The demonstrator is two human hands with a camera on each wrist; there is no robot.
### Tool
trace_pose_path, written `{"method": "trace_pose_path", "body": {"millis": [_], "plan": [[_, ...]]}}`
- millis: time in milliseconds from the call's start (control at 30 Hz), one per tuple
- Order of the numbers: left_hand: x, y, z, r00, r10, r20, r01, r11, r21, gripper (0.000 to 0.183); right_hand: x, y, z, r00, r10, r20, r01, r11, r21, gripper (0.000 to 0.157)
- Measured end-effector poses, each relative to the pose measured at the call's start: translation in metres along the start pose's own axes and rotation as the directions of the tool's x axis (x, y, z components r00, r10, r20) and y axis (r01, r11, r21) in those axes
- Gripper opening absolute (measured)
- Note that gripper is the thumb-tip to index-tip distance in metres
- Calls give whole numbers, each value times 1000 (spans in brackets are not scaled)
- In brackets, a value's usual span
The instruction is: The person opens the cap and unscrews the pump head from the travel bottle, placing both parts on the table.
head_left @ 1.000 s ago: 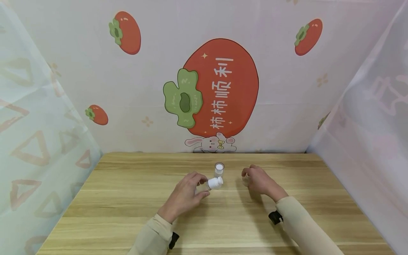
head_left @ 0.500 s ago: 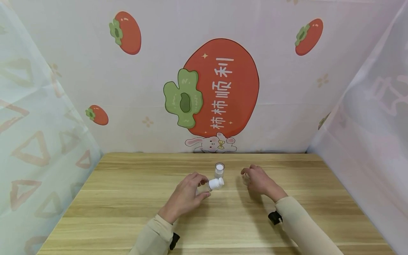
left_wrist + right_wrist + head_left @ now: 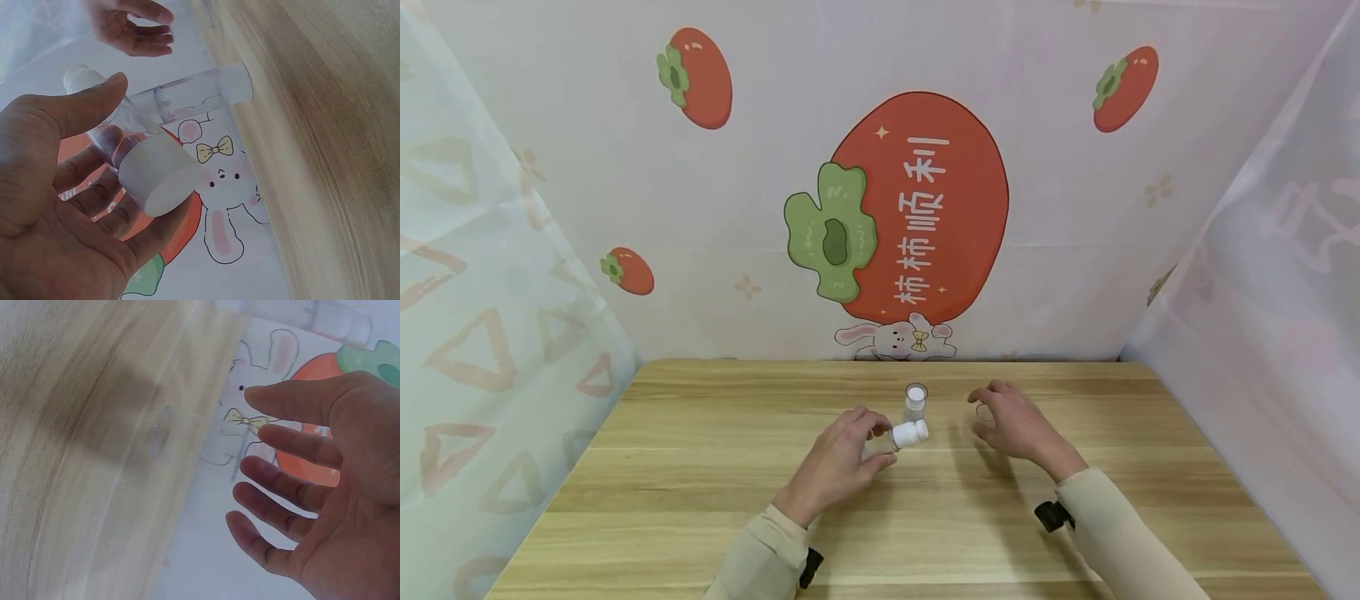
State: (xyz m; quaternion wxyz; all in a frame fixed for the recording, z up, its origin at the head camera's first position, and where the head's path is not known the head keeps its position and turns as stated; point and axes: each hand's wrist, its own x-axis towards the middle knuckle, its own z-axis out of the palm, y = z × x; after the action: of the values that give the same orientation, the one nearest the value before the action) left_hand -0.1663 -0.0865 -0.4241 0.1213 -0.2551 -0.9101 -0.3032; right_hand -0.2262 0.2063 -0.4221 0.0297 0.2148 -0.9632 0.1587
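Note:
My left hand (image 3: 838,454) grips a small spray bottle (image 3: 910,433) between thumb and fingers. In the left wrist view the bottle tilts, with a wide white end (image 3: 159,178), a clear body and a white nozzle (image 3: 81,78). My right hand (image 3: 1018,421) has its fingers spread and relaxed, with nothing held. Next to its fingertips a clear cap (image 3: 161,432) rests on the table, seen faintly. Behind the held bottle stands a second clear bottle (image 3: 915,402), apart from both hands, its white base (image 3: 237,82) on the tabletop.
The wooden table (image 3: 700,500) reaches back to a printed cloth wall (image 3: 745,167) with persimmon drawings and a rabbit. Cloth panels also close the left and right sides. A dark camera strap sits at each wrist.
My right hand has loosened its fingers from around the clear cap and shifted slightly right, leaving the cap on the table. The left hand holds the spray bottle almost still.

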Motion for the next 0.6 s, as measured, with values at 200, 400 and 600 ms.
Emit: {"method": "trace_pose_path", "body": {"millis": [200,400,600], "plan": [[0,1,0,1000,-9,8,9,1000,-9,33,-4,-3,-4,998,-28,-51,28,1000,-13,37],[-1,1,0,1000,-10,15,10,1000,3,33,-7,-5,-7,997,-38,-64,38,999,-11,37],[0,1,1,1000,-5,21,5,1000,0,33,-9,-7,-11,993,-67,-99,65,998,-15,37]]}}
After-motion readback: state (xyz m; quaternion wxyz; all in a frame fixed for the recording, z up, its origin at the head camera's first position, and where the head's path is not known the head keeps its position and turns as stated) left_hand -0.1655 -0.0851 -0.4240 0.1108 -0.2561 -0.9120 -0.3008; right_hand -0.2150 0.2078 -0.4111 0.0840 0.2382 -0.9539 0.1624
